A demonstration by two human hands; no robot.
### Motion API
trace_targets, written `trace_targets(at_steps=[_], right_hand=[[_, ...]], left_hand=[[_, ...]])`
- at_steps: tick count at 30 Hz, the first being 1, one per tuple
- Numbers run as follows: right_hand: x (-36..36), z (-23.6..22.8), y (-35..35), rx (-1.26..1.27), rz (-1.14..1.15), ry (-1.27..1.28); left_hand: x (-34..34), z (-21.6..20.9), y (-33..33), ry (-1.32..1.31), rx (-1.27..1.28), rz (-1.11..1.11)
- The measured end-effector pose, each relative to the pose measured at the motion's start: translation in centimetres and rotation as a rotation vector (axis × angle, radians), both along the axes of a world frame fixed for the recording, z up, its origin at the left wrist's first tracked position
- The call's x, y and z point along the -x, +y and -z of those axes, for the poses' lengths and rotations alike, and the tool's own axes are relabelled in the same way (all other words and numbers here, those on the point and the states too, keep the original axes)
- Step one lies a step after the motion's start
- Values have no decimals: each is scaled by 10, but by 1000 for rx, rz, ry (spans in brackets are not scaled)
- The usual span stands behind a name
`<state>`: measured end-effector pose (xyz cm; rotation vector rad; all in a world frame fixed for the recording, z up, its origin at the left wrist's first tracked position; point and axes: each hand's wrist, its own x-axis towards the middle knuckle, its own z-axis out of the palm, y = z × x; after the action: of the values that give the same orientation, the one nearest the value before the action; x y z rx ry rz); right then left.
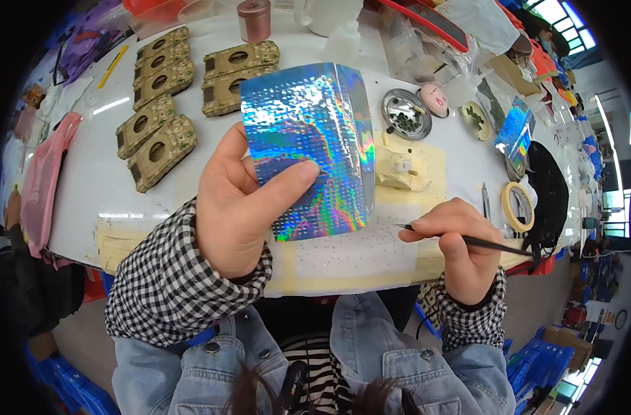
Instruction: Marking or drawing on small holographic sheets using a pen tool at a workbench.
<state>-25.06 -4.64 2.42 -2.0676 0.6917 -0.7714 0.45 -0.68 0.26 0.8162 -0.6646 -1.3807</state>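
My left hand point(234, 214) grips a shiny holographic sheet point(305, 131) with rows of small raised marks, its thumb pressed flat on the front. The sheet is held up, tilted, above the near part of the table. To its right, my right hand point(460, 252) pinches black tweezers point(487, 243), whose fine tip points left, apart from the sheet. Whether the tip carries anything is too small to tell. Beneath lies a white surface point(357, 259) dotted with tiny dark specks. Behind the sheet stand camouflage-painted model hulls point(238, 61), each with a round hole; more hulls point(162, 152) sit at the left.
A round metal dish point(407, 114) holds small dark green pieces beside a pink egg-shaped thing point(434, 100). A small white piece point(404, 166) rests on yellow tape. Further right are a tape roll point(518, 207), a black bag point(547, 194) and another holographic sheet point(516, 131).
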Motion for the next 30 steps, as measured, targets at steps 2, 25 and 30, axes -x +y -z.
trace_targets(at_steps=[2,25,30], right_hand=[[8,6,8,-302,140,-84],[28,34,5,-558,357,38],[28,35,8,-508,334,7]], left_hand=[[1,-2,0,1,-10,3],[-1,2,-3,-44,16,0],[-2,2,-3,-34,31,-8]])
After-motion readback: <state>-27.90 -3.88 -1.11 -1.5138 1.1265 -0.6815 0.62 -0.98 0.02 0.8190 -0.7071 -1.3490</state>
